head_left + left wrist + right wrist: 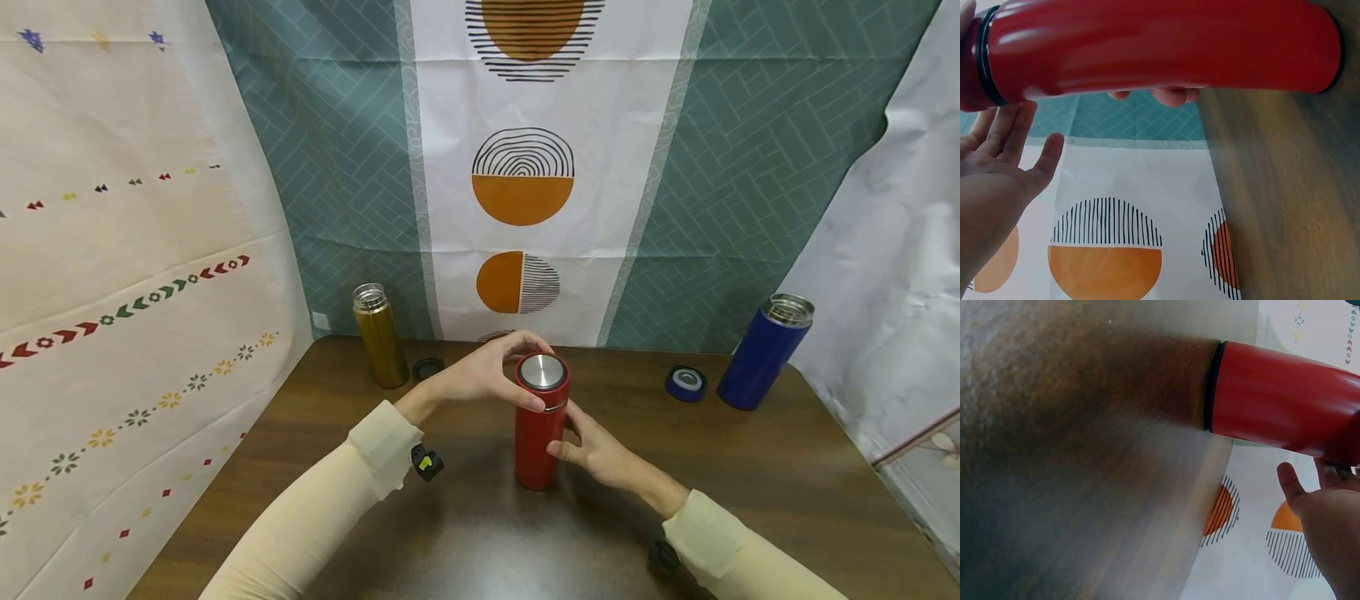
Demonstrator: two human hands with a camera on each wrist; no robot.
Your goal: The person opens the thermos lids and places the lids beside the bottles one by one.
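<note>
A red thermos flask [534, 454] stands upright at the middle of the wooden table, its lid [543, 372] topped with a silvery disc. From the left, my left hand [491, 372] grips the lid, thumb in front and fingers reaching behind. My right hand [603, 450] holds the flask's body lower down on the right side. The left wrist view shows the flask [1147, 47] lying across the top, with the left hand [1007, 153] at its lid end. In the right wrist view, the flask's dark base [1215, 387] meets the table, and the right hand [1329, 512] is partly cut off.
At the back left stands a lidless gold flask [382, 346], with a dark lid [428, 368] beside it. A lidless blue flask [761, 358] stands at the back right next to its blue lid [686, 383]. Patterned cloths [337, 150] hang behind the table [615, 542].
</note>
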